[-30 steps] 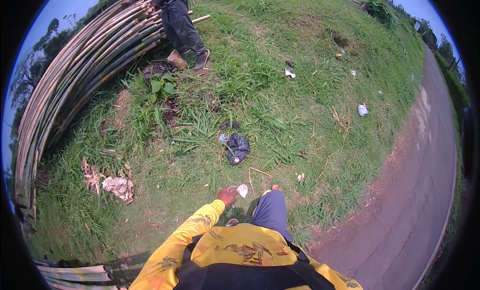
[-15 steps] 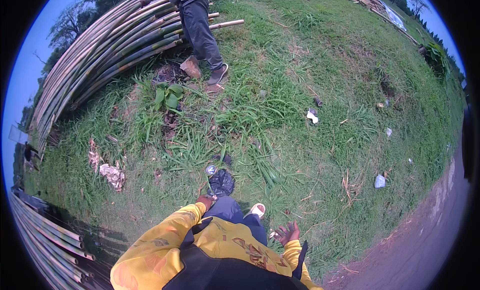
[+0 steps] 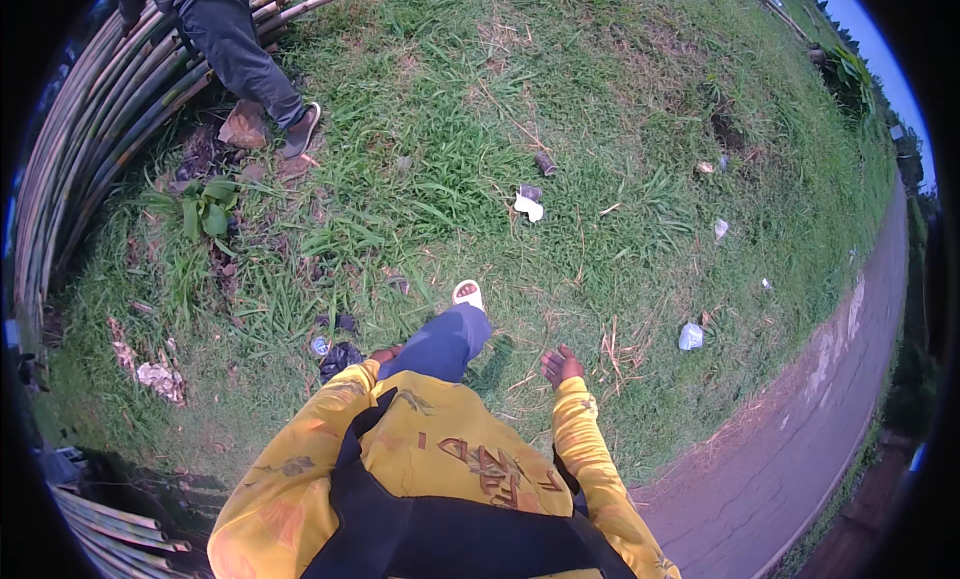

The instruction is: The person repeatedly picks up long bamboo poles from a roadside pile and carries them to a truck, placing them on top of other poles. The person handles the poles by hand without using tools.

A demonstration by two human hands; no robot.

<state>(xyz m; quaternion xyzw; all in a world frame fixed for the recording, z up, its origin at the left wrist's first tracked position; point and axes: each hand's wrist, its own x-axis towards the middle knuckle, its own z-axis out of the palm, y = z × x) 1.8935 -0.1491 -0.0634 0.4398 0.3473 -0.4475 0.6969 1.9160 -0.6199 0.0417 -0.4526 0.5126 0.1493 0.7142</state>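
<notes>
left hand (image 3: 386, 354), grip unclear, hangs just right of crumpled black plastic bag (image 3: 341, 361); right hand (image 3: 562, 365), fingers loosely parted, hangs farther right.

Dark reddish-brown lettering (image 3: 490, 471) runs in broken blocks across the chest of a yellow shirt (image 3: 440, 414), to the right of and nearer than a black plastic bag (image 3: 342, 361). Just beside the bag, at its left, a round blue-and-white piece (image 3: 319, 346) shows a marking too small for me to read. Far ahead and to the right of the bag, a small pale panel (image 3: 896, 132) gives up no legible words at this range.
</notes>
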